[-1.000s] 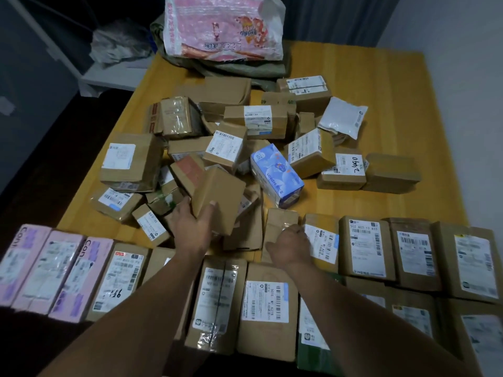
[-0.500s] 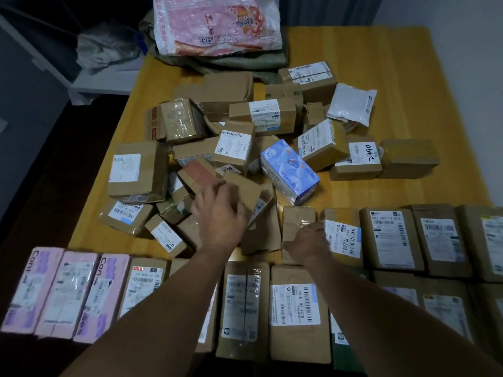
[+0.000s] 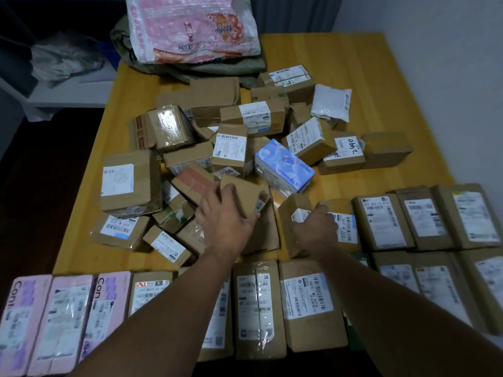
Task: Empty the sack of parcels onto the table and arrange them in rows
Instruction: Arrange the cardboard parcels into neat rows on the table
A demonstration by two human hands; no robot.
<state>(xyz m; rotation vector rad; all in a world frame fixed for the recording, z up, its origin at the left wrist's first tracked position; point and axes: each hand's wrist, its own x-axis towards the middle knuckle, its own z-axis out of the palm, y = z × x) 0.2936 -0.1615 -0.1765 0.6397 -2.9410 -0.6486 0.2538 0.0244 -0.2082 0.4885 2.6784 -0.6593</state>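
Nearest us, along the near edge of the table [image 3: 353, 63], the near row [image 3: 310, 303] of parcels lies flat, side by side, labels up so they read at a glance. Three pink parcels [image 3: 40, 322] sit together at the near-left corner, probably grouped as a matching set. Behind it, toward the right edge, a second row [image 3: 381, 221] runs the same way up, boxes touching. Our left hand [image 3: 226, 216] grips a plain brown box [image 3: 242, 194] at the near side of the heap, fingers wrapped over its near corner, box tilted off the pile. We judge it is being pulled out for a row. Our right hand [image 3: 313, 232] has its fingers curled round a small labelled parcel [image 3: 295, 208] at the left end of the second row, likely to seat it against its neighbour. Whether it rests on the table we cannot tell. Mid-table is the heap [image 3: 231, 148] of unsorted parcels, overlapping at all angles, looking just as tipped out. It has a blue box [image 3: 283, 170] on its near-right side and a white pouch [image 3: 330, 102] toward its far right. At the far edge the pink sack [image 3: 190, 28] lies slumped on a green sack [image 3: 206, 72], clear of the working area. Whether either is fully empty we cannot tell. Emptying looks done, arranging roughly half done.
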